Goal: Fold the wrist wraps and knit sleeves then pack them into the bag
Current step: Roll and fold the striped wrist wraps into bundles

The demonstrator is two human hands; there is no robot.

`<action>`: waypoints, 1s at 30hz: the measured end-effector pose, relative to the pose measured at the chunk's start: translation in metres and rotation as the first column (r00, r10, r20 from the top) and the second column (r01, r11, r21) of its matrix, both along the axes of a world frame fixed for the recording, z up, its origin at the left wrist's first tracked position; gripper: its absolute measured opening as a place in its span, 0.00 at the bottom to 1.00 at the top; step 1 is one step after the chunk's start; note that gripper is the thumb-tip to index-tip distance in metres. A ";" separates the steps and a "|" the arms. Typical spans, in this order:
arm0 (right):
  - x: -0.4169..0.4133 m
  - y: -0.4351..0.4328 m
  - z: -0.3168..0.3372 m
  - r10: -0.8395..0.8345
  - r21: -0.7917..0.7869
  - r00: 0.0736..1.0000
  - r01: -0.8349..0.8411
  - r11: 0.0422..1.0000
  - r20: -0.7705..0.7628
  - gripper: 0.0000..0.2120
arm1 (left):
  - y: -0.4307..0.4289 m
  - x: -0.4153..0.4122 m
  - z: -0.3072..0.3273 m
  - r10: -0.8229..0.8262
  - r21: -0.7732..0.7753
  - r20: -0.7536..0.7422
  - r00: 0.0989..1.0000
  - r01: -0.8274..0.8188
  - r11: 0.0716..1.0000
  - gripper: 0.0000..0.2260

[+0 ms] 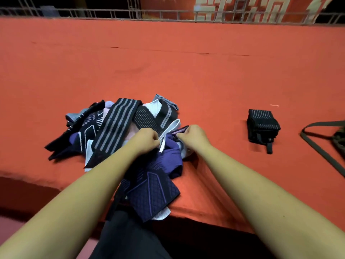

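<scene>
A tangled pile of black striped wrist wraps (113, 126) and purple knit sleeves (155, 191) lies near the front edge of the red-covered table (186, 71). One purple sleeve hangs over that edge. My left hand (145, 139) pinches a white strip (169, 134) at the pile's right side. My right hand (194, 136) pinches a dark purple-edged piece (180, 130) just beside it. A folded black wrist wrap (262, 127) sits alone to the right. The bag (339, 136) shows only partly at the right border, its dark strap (321, 146) trailing on the cloth.
The red cloth stretches far back to a metal railing (168, 14) with a red patterned banner (252, 8) behind it. My dark-clothed lap (130, 236) is below the table's front edge.
</scene>
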State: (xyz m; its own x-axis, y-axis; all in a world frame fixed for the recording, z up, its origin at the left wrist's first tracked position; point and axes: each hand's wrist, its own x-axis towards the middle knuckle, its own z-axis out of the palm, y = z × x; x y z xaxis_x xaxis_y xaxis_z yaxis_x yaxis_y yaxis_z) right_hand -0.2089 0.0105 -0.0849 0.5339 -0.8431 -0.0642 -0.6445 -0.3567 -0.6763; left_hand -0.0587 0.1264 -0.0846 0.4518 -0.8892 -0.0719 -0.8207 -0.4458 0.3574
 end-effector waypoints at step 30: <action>-0.003 0.007 -0.008 0.185 -0.058 0.979 -0.180 0.982 0.089 0.16 | 0.015 0.008 -0.007 0.200 -0.219 -0.381 0.903 -0.298 0.929 0.06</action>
